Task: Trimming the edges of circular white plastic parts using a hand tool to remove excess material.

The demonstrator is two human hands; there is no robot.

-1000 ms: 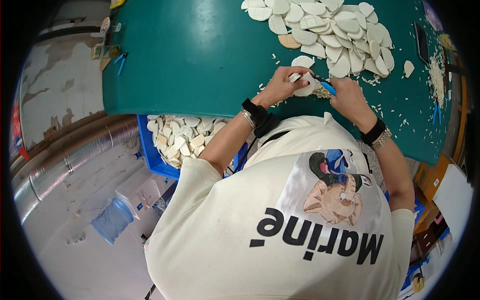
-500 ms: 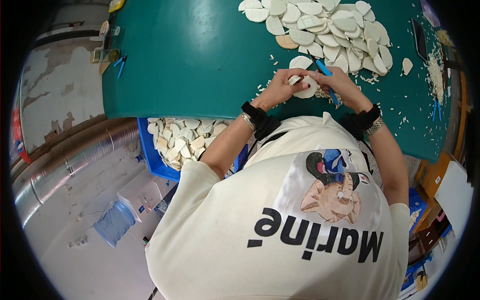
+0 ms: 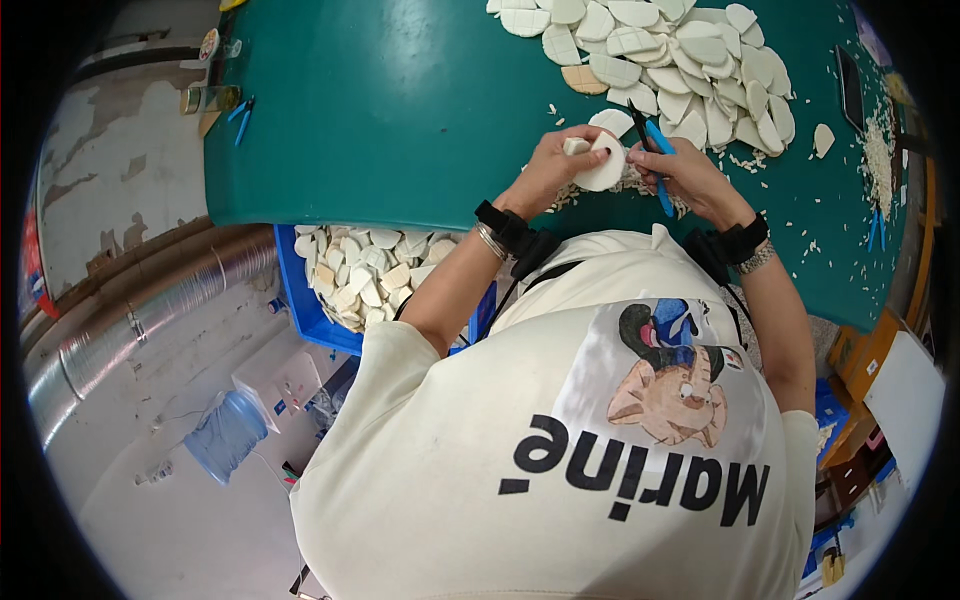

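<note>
Between the thumb and fingers of my left hand (image 3: 550,170) is a flat white rounded piece (image 3: 607,172), with another small white piece (image 3: 576,146) tucked behind it. My right hand (image 3: 692,178) is closed around blue-handled nippers (image 3: 655,136), whose dark jaws point up and away from me. The right fingertips are close to the piece's right edge; I cannot tell whether they touch it. Small white scraps (image 3: 632,182) lie on the green table (image 3: 380,130) under both hands. Just beyond them lies a half-round white piece (image 3: 612,122).
A large heap of white half-round pieces (image 3: 700,60) covers the far right. Left of my body, a blue bin (image 3: 308,318) holds many more pieces. Other blue-handled nippers (image 3: 240,124) lie far left. A phone (image 3: 850,88) and a scrap pile (image 3: 880,170) are at right.
My left hand has turned the white piece more upright. My right fingers have drawn back from it, still holding the nippers. The whole view has shifted slightly.
</note>
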